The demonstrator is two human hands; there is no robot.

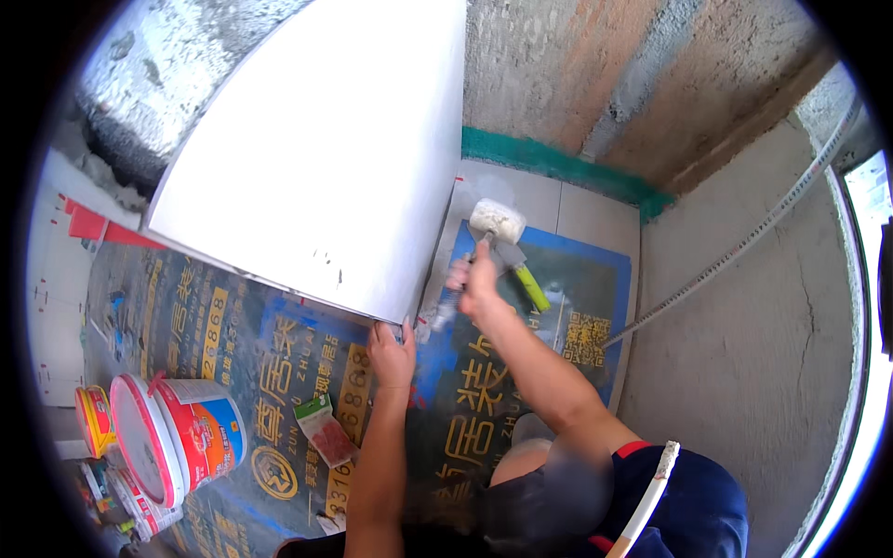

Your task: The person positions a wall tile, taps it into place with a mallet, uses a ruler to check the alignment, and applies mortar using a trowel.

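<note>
A large white wall tile (326,167) stands upright, its lower edge just above the covered floor. My left hand (392,355) is at that edge near the lower right corner, thumb and fingertips closed against it; part of the grip is hidden. My right hand (477,284) is wrapped round the grey handle of a mallet with a white head (498,221), just right of the tile. Below the mallet head, a grey tool with a yellow-green handle (533,290) lies on the floor.
Printed protective sheeting (465,381) covers the floor. A lidded red and white bucket (200,432) and smaller tubs (95,420) stand at left. A red packet (326,432) lies left of my left forearm. At right, a pale ribbed hose (744,242) slants before the grey wall (735,344).
</note>
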